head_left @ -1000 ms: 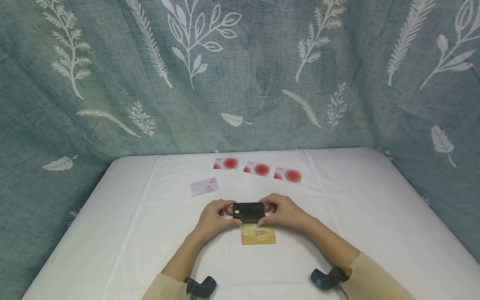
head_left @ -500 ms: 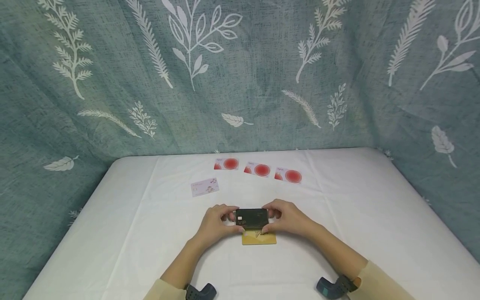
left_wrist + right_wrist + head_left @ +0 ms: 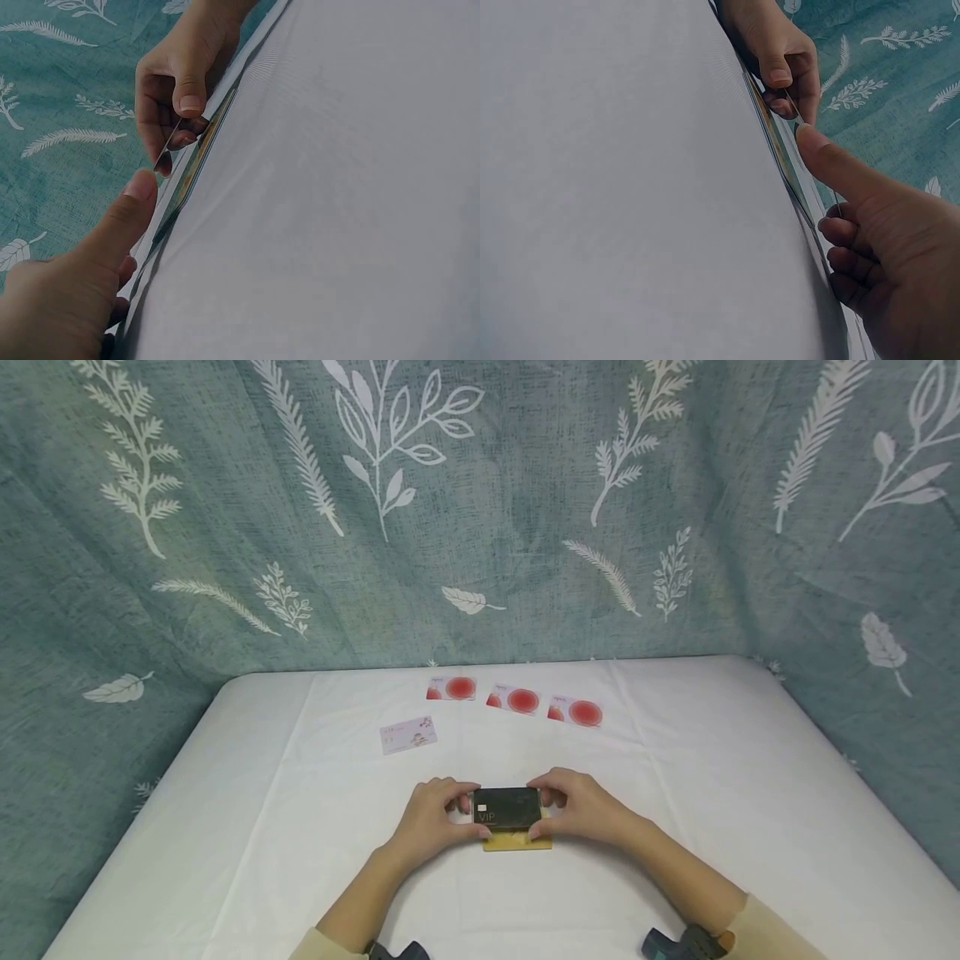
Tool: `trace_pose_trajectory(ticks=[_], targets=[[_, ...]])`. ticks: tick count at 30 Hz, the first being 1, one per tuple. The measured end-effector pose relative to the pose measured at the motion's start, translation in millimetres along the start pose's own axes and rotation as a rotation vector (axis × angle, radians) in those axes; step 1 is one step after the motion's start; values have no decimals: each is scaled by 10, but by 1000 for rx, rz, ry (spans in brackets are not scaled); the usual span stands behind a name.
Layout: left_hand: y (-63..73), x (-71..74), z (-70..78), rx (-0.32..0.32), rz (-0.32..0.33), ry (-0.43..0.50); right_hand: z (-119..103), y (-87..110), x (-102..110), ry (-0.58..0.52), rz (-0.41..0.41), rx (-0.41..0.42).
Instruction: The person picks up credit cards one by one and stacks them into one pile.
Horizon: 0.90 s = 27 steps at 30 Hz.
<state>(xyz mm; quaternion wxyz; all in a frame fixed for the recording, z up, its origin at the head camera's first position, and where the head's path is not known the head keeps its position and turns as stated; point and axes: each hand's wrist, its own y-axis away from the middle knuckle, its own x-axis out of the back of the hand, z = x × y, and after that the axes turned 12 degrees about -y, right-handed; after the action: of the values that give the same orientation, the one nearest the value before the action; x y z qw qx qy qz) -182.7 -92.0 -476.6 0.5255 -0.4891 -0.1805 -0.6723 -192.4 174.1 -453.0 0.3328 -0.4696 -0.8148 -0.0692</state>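
Note:
A black card marked VIP (image 3: 507, 808) is held by both hands over a gold card (image 3: 517, 842), and only the gold card's near strip shows in the head view. My left hand (image 3: 435, 817) pinches the black card's left end between thumb and fingers. At its right end, my right hand (image 3: 581, 808) grips it the same way. Both wrist views show the black card edge-on, tilted, above the gold card (image 3: 196, 161) on the cloth; in the right wrist view the right thumb (image 3: 832, 154) presses its near edge.
Farther back on the white tablecloth (image 3: 225, 827) lie three cards with red ovals: a left one (image 3: 452, 688), a middle one (image 3: 513, 698) and a right one (image 3: 574, 711). A pale pink card (image 3: 408, 735) lies left of the hands. A patterned curtain (image 3: 480, 510) hangs behind.
Both hands have brought the black card toward the near side and slightly right, so it covers more of the gold card. The cards farther back have not moved.

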Motion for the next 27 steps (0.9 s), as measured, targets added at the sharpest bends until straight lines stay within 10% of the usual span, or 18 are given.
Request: trace_pose_trajectory(ticks=[27], targets=[[86, -16, 59, -114, 30, -75, -13, 186, -7, 1, 5, 41]])
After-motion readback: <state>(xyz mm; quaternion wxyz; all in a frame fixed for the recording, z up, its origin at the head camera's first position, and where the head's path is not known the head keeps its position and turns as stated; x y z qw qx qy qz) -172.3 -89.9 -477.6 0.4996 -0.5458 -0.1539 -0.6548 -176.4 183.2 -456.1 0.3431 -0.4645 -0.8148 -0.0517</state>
